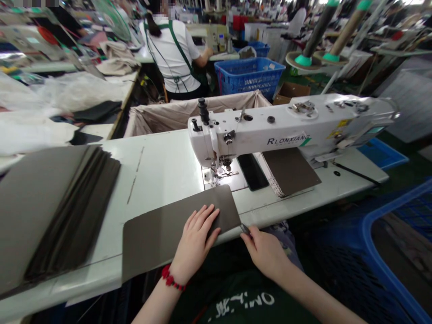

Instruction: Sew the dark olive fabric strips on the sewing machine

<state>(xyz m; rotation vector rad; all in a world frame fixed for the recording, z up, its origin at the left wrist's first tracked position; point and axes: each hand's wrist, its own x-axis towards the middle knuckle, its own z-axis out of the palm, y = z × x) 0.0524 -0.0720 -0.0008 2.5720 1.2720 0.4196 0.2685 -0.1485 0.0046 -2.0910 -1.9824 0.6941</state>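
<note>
A flat grey-brown panel lies across the front of the sewing table, its lower left corner past the edge. My left hand rests flat on it, fingers stretched out, a red bracelet at the wrist. Just off the panel's right corner, my right hand is closed on a small pointed metal tool; its tip is at the corner, and the fingers hide the rest, so its kind is unclear. Behind the panel stands the white sewing machine, with its needle area lit.
A stack of similar panels fills the table's left side. Right of the needle lie a black phone and a smaller pile of panels. Blue crates stand at the right. Beyond the table, a person sits facing away.
</note>
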